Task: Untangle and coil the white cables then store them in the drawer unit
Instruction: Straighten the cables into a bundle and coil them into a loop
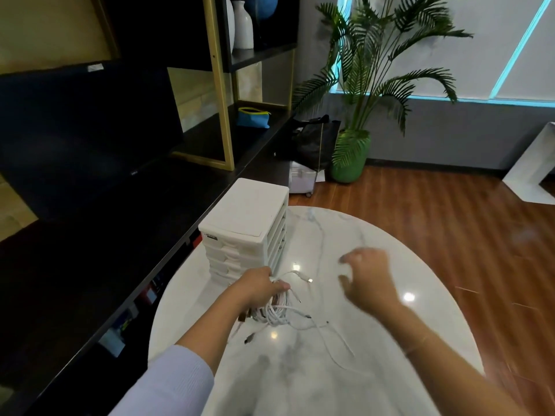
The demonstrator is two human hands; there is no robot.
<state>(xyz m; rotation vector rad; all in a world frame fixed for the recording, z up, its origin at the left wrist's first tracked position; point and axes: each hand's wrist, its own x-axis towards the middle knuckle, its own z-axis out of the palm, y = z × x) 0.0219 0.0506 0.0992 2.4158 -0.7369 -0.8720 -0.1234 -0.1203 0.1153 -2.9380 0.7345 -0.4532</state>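
A tangled bundle of white cables (277, 313) lies on the white marble table (330, 385), with loose ends trailing toward me and to the right. My left hand (258, 288) grips the top of the bundle just in front of the white drawer unit (244, 232), whose drawers look closed. My right hand (368, 279) hovers above the table to the right of the cables, blurred, with fingers spread and loosely curved, holding nothing.
A long dark counter (105, 235) with a monitor (84, 130) runs along the table's left side. Beyond the table are a wooden floor, a potted palm in a green pot (350, 157), a black bag (313, 139) and a small case.
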